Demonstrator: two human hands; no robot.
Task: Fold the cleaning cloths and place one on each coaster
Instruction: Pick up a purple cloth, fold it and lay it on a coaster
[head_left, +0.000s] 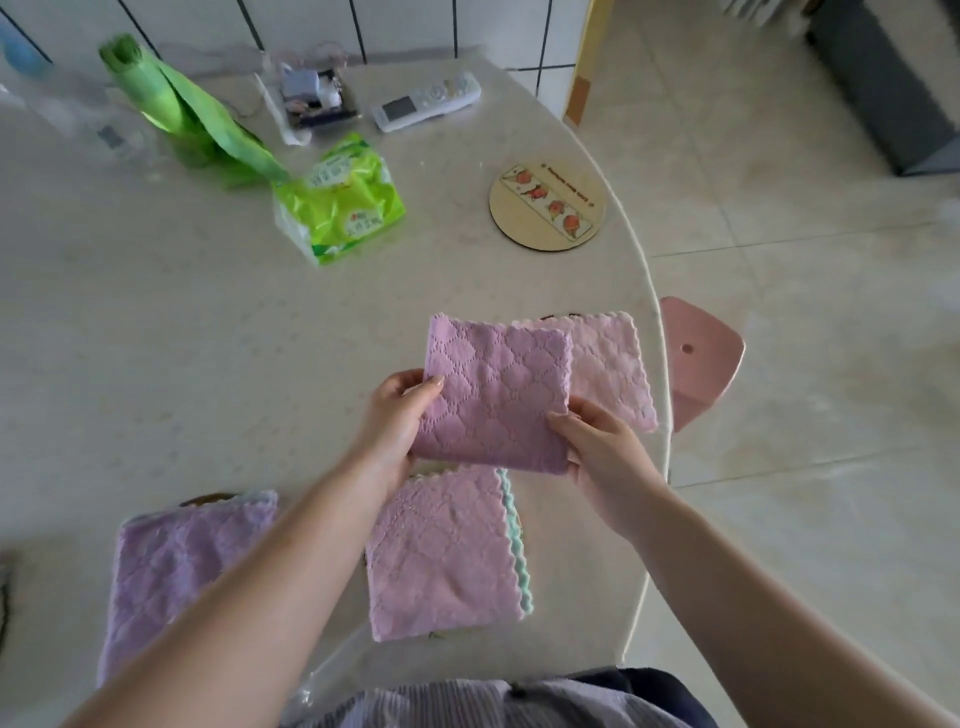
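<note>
A folded purple quilted cloth (496, 395) is held above the table between both hands: my left hand (397, 421) grips its left edge, my right hand (602, 447) its lower right corner. Behind it a folded pale pink cloth (613, 364) lies near the table's right edge, hiding most of a coaster beneath. A folded pink cloth with a green edge (447, 556) lies close to me. At the left a folded lilac cloth (171, 561) rests with a coaster edge peeking out behind it. A bare round wooden coaster (548, 207) with a fruit print sits farther back on the right.
A green tissue pack (340, 200), green plastic bags (176, 114), a clear bottle (78, 114), a white remote (426, 101) and small electronics with cables (311, 93) stand along the far side. A pink stool (698, 358) stands beyond the table's curved right edge (660, 395).
</note>
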